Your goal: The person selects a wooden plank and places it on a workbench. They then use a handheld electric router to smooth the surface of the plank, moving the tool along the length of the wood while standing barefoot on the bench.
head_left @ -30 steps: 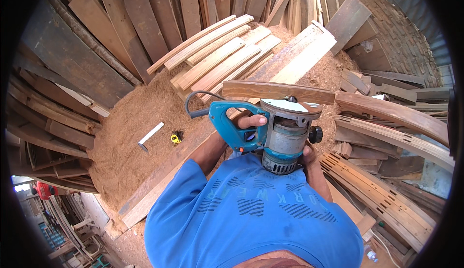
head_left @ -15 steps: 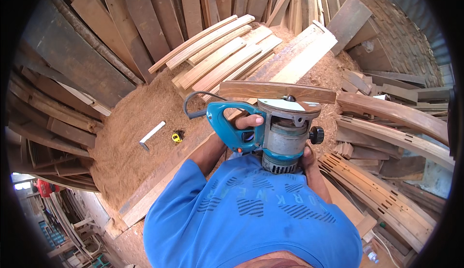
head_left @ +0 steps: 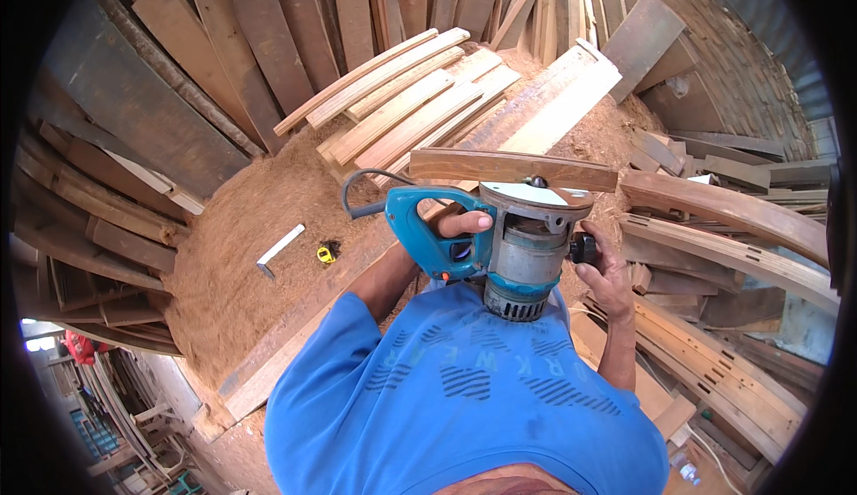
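A teal and grey wood router (head_left: pixel 525 254) is held upside down against my chest, its round base plate (head_left: pixel 527 195) facing up and away. My left hand (head_left: pixel 462 224) wraps its teal loop handle (head_left: pixel 412 227); the thumb lies over the front while the other fingers are mostly hidden. My right hand (head_left: pixel 611 276) pinches the black side knob (head_left: pixel 584 248) between thumb and fingers. Across the base plate's far side runs a brown wooden strip (head_left: pixel 513 168), with a dark round knob (head_left: pixel 536 182) at its near edge. A dark cord (head_left: pixel 364 212) loops from the handle.
Several pale machined boards (head_left: pixel 402 107) lie stacked beyond the router. On the sawdust at left are a yellow tape measure (head_left: pixel 327 253) and a try square (head_left: pixel 282 247). Planks (head_left: pixel 268 31) lean around the far side. Slotted timbers (head_left: pixel 705 361) lie at right.
My right hand has moved up and outward from the router's lower body to the black side knob and closed on it. The left hand keeps its hold, and the router has barely shifted.
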Demonstrator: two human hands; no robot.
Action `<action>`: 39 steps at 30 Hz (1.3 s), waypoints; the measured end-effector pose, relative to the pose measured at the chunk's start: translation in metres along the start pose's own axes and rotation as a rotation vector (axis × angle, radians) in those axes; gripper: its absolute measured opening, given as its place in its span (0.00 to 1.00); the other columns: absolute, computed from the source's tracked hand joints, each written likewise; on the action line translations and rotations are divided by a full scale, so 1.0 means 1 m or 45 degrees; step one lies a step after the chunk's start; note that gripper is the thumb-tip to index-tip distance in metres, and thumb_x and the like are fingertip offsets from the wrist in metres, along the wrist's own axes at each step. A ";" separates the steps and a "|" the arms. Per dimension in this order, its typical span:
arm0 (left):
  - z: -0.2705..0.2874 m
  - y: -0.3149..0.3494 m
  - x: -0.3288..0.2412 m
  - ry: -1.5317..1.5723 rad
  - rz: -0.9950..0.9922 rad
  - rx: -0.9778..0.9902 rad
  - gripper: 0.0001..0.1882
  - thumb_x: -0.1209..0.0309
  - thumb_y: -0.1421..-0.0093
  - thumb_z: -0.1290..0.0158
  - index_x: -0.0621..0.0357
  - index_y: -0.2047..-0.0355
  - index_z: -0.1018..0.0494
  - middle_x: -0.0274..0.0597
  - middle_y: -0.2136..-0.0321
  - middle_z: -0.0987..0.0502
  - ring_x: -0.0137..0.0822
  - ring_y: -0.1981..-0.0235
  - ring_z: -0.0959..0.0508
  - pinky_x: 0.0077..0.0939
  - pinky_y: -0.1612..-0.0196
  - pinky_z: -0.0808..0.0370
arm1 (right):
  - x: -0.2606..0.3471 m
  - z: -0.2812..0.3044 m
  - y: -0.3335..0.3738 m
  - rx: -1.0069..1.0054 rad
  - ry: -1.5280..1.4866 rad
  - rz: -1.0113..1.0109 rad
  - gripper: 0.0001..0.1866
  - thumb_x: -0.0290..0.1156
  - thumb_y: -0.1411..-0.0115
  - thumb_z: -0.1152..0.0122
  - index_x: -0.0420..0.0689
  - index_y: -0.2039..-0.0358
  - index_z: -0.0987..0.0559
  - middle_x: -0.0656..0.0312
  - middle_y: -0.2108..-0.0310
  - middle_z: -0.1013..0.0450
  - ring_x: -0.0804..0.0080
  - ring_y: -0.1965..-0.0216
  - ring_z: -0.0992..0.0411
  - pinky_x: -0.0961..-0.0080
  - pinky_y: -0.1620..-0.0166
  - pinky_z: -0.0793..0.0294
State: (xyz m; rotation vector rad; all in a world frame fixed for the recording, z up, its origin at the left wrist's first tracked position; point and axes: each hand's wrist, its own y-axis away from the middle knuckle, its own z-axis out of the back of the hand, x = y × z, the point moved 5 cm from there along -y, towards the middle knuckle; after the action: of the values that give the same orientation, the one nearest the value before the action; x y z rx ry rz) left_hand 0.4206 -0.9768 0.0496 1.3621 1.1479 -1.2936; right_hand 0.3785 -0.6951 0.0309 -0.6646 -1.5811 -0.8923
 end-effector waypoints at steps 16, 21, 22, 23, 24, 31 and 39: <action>0.001 0.001 -0.005 0.015 0.025 0.053 0.39 0.43 0.42 0.43 0.69 0.45 0.28 0.58 0.53 0.22 0.49 0.50 0.23 0.41 0.46 0.28 | 0.061 -0.025 -0.016 0.162 1.372 0.355 0.27 0.29 0.50 0.31 0.36 0.50 0.28 0.48 0.61 0.23 0.52 0.63 0.22 0.62 0.60 0.22; -0.002 0.001 -0.006 0.048 0.029 0.078 0.39 0.43 0.42 0.43 0.70 0.45 0.28 0.58 0.53 0.22 0.49 0.49 0.23 0.41 0.45 0.28 | 0.039 -0.022 -0.028 0.168 1.400 0.157 0.24 0.22 0.56 0.33 0.36 0.56 0.27 0.44 0.60 0.23 0.48 0.64 0.22 0.61 0.62 0.22; -0.003 0.004 -0.007 0.059 0.044 0.078 0.40 0.44 0.42 0.43 0.70 0.45 0.28 0.58 0.53 0.22 0.49 0.49 0.23 0.41 0.45 0.28 | 0.034 -0.018 -0.031 0.229 1.316 0.083 0.23 0.21 0.56 0.33 0.36 0.57 0.26 0.43 0.61 0.23 0.48 0.65 0.22 0.61 0.63 0.22; -0.004 0.005 -0.008 0.082 0.049 0.071 0.40 0.44 0.42 0.43 0.70 0.45 0.28 0.58 0.53 0.22 0.49 0.49 0.23 0.41 0.45 0.28 | 0.030 -0.017 -0.032 0.289 1.231 0.010 0.22 0.21 0.57 0.33 0.36 0.58 0.26 0.43 0.63 0.23 0.49 0.66 0.22 0.60 0.64 0.22; -0.005 0.007 -0.009 0.099 0.060 0.072 0.40 0.44 0.42 0.43 0.70 0.45 0.28 0.58 0.52 0.22 0.49 0.49 0.23 0.41 0.45 0.28 | 0.028 -0.017 -0.034 0.333 1.198 -0.055 0.21 0.23 0.56 0.34 0.36 0.59 0.25 0.43 0.64 0.23 0.49 0.65 0.22 0.60 0.63 0.22; 0.003 0.011 -0.016 -0.237 0.045 0.178 0.37 0.48 0.42 0.41 0.70 0.45 0.28 0.57 0.53 0.21 0.48 0.49 0.23 0.41 0.46 0.27 | 0.105 0.000 -0.033 0.352 1.512 -0.015 0.19 0.36 0.46 0.38 0.36 0.59 0.21 0.43 0.63 0.22 0.52 0.59 0.23 0.58 0.53 0.26; -0.008 0.003 -0.016 -0.223 -0.118 0.136 0.36 0.49 0.42 0.41 0.71 0.46 0.27 0.57 0.53 0.21 0.47 0.49 0.23 0.40 0.47 0.27 | 0.160 -0.019 -0.091 0.415 1.442 0.541 0.21 0.40 0.42 0.38 0.42 0.51 0.22 0.46 0.57 0.22 0.51 0.54 0.23 0.58 0.48 0.26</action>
State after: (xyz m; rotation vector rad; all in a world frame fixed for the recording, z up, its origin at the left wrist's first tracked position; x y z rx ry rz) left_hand 0.4243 -0.9704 0.0661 1.2561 1.0437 -1.5285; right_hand 0.2838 -0.7697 0.1719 -0.1535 -0.5024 -0.4949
